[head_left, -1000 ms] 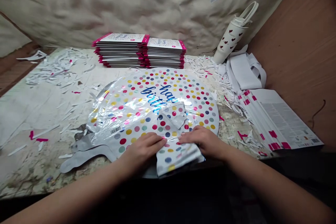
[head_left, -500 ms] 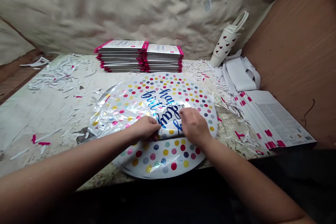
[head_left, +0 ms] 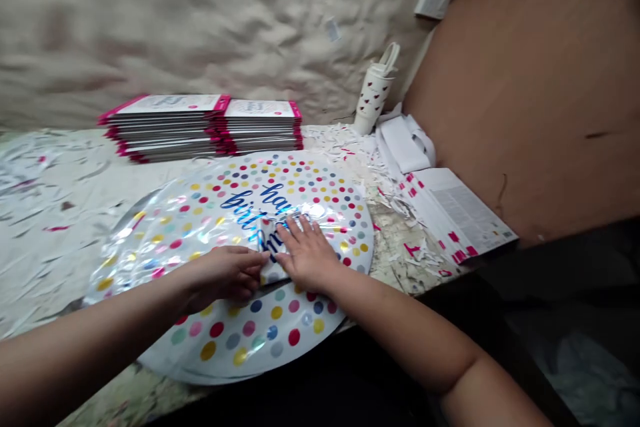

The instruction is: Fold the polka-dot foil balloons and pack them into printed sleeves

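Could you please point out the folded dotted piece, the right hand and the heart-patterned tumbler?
Folded dotted piece (head_left: pixel 273 272): head view, on its near part.
Right hand (head_left: pixel 311 257): head view, on its back.
Heart-patterned tumbler (head_left: pixel 371 101): head view, on its body.

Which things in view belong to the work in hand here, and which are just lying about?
Work in hand:
folded foil balloon, under the right hand, by the left hand's fingertips
flat dotted balloons beneath
probably the pink-edged packets and pink-marked printed cards

Lying about:
heart-print tumbler
paper scraps
apparently, the white paper bundle beside the tumbler
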Motion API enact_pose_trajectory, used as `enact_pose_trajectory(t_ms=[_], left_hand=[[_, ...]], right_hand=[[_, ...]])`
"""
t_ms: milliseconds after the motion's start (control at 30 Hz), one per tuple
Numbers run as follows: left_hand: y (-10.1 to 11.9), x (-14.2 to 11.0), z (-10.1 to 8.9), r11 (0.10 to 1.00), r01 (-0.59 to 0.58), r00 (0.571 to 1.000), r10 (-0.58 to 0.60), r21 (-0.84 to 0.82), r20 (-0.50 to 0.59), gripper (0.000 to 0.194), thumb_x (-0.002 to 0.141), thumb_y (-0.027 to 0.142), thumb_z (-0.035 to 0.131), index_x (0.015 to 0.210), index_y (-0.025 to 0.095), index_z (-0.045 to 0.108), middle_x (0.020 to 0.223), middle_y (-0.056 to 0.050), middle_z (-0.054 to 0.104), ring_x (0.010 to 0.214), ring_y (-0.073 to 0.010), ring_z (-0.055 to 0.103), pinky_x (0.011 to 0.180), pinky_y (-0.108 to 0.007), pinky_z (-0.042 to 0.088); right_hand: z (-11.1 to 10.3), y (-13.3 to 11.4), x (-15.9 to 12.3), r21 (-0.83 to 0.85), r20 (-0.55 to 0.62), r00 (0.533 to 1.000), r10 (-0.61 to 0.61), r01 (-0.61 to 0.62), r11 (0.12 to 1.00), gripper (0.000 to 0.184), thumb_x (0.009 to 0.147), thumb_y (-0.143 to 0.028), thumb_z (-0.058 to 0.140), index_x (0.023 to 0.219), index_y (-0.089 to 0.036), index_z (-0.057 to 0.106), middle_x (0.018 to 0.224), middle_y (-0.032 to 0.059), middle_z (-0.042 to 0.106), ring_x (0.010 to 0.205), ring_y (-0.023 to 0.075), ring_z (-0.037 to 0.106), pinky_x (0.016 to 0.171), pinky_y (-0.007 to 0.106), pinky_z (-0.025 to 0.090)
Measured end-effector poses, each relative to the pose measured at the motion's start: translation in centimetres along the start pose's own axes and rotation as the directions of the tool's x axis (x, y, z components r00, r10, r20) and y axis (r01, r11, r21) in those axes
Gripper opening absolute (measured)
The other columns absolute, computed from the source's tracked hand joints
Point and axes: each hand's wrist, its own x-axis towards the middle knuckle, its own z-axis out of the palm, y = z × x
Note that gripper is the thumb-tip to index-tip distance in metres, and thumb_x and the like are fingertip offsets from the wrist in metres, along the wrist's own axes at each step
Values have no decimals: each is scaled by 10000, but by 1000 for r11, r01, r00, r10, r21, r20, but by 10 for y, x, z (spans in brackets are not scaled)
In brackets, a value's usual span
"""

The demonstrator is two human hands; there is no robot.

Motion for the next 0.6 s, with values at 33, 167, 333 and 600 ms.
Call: enact_pose_trajectory(t_ms=[33,167,333,600], left_hand=[[4,4,5,999,-18,1000,19,32,-24,340,525,369,781,626,165,528,477,44,517,432,-98,506,423,-196,416],[17,2,15,989,-148,988,147,-17,-39,253,622,305,722,713,174,526,594,41,586,525,-98,550,516,-196,466],[15,-10,13,950,-205,978,194,-237,-69,328,706,182,585,1030,185,527,871,-6,685,769,-167,643,709,-296,528],[-13,-23,2,859,-375,922,384,-347,-45,405,766,310,612,1157,352,517,967,46,692,880,-209,630,705,-316,528]], right_hand=[[-8,6,-2,17,0,1000,-18,18,1000,621,895,-534,254,1425,-216,191,1503,58,112,1374,252,55,1102,440,83],[-62,71,-34,-68,-297,921,251,-282,957,672,865,-501,386,1430,-223,152,1509,62,51,1376,259,10,1083,489,102],[-119,181,-114,-89,-452,463,763,-874,477,679,838,-421,461,1362,-17,303,1406,266,279,1290,388,266,963,535,298],[-147,159,-138,-106,-524,483,701,-854,509,463,914,-304,277,1300,-128,462,1109,203,614,993,329,591,809,443,443]])
